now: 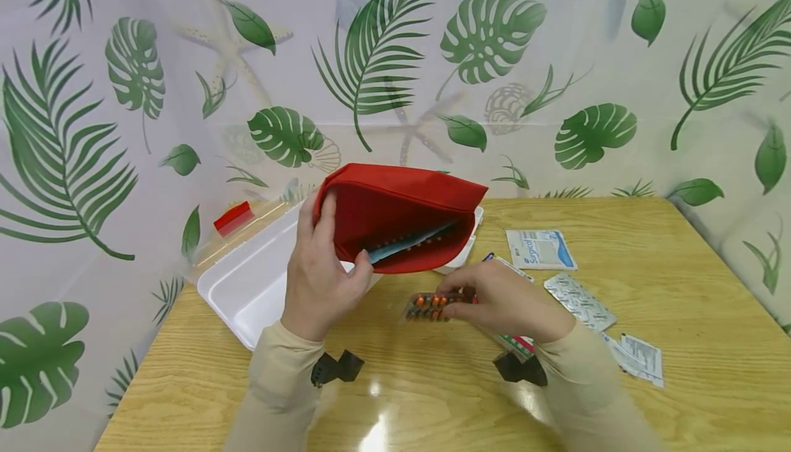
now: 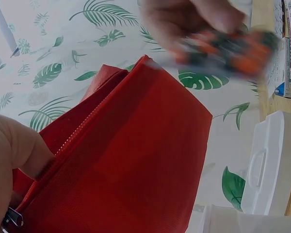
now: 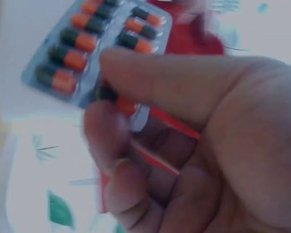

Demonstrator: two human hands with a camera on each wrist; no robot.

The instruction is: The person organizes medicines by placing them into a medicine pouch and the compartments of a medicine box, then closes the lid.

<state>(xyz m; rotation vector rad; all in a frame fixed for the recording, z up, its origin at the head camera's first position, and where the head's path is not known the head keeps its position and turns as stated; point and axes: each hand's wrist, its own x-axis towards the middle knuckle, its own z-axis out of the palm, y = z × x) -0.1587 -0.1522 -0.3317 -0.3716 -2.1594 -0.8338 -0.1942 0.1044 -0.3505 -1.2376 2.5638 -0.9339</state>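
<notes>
My left hand [image 1: 324, 270] grips the side of a red zippered pouch [image 1: 402, 184], fingers inside its mouth and thumb at the lower edge. The pouch gapes toward me in the head view, with a light-blue packet [image 1: 402, 242] and a blister sheet showing inside. My right hand [image 1: 503, 297] pinches a blister pack of orange and dark green capsules [image 1: 426, 306] between thumb and fingers, just below and right of the pouch opening. In the right wrist view the capsule pack [image 3: 70, 56] sticks out past the thumb; in the left wrist view it is blurred.
Behind the pouch lies a white plastic tray [image 1: 216, 287], beside a clear lid with a red latch [image 1: 233, 218]. On the table's right are a surgical packet [image 1: 540, 249], a silver blister sheet [image 1: 579, 301] and small white sachets [image 1: 643, 359]. A colourful box [image 1: 519, 345] sits partly under my right hand.
</notes>
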